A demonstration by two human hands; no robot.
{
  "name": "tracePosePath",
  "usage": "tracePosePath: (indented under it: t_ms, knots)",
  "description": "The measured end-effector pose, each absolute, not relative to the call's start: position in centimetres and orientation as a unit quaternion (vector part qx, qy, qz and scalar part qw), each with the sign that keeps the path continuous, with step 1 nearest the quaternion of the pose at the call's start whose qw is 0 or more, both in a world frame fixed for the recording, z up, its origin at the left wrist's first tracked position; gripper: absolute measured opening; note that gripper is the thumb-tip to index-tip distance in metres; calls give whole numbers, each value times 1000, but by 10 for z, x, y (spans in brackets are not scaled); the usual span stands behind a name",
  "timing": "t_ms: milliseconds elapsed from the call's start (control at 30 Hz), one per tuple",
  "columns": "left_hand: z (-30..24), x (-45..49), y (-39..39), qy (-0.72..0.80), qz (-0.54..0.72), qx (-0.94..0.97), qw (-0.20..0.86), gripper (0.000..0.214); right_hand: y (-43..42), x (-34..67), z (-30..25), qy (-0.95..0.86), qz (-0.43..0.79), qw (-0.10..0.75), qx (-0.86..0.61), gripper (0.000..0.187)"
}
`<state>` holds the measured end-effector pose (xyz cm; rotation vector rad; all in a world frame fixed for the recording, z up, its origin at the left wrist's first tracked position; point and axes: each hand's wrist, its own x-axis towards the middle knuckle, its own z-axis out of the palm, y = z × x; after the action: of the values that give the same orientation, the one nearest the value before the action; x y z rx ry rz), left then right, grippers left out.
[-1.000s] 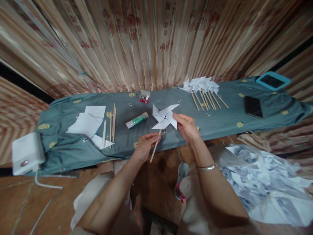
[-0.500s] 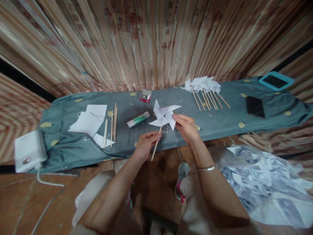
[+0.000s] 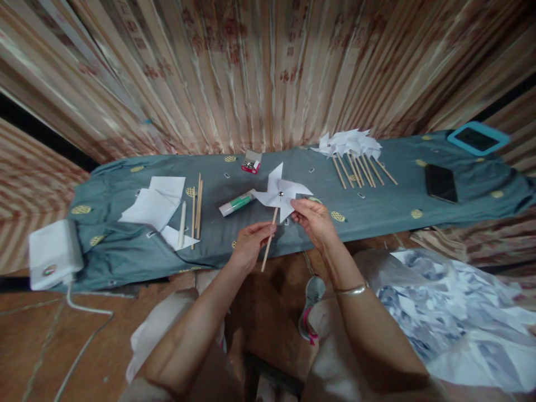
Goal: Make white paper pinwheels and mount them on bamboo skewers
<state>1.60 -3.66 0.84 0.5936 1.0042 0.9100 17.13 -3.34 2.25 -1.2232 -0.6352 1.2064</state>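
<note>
We see a white paper pinwheel point(image 3: 290, 188) held up near the front edge of the cloth-covered table point(image 3: 221, 240), a shiny pin head at its centre. The left hand point(image 3: 253, 244) has thumb and fingers closed on its wooden stick point(image 3: 268, 249), just below the paper; the right hand point(image 3: 313, 221) has its fingertips nearly together, pinching a lower blade. Behind, the glue stick point(image 3: 237, 203) bears a green label — its print too small for us to read — and its far end meets the pinwheel's outline. We cannot make out any lettering on the open red box point(image 3: 250, 165) or the display of the blue-framed device point(image 3: 478, 138). In the finished stack point(image 3: 350, 146), blades overlap and hide one another; the paper-filled bag point(image 3: 456, 324) is cut off at right.
</note>
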Motion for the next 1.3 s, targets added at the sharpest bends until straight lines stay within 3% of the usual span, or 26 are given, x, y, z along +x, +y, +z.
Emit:
tracePosePath:
  t_ms: [667,833,1300]
  knots:
    - [8,12,-34,450,426,270,737,36,-33,171,23,-249,549,599,-527,48]
    - [6,13,-38,458,402,281,742,37,-29,185,23,-222,511,654,-512,43]
    - [5,13,-39,460,396,292,739,37,-28,180,24,-265,491,656,-508,36]
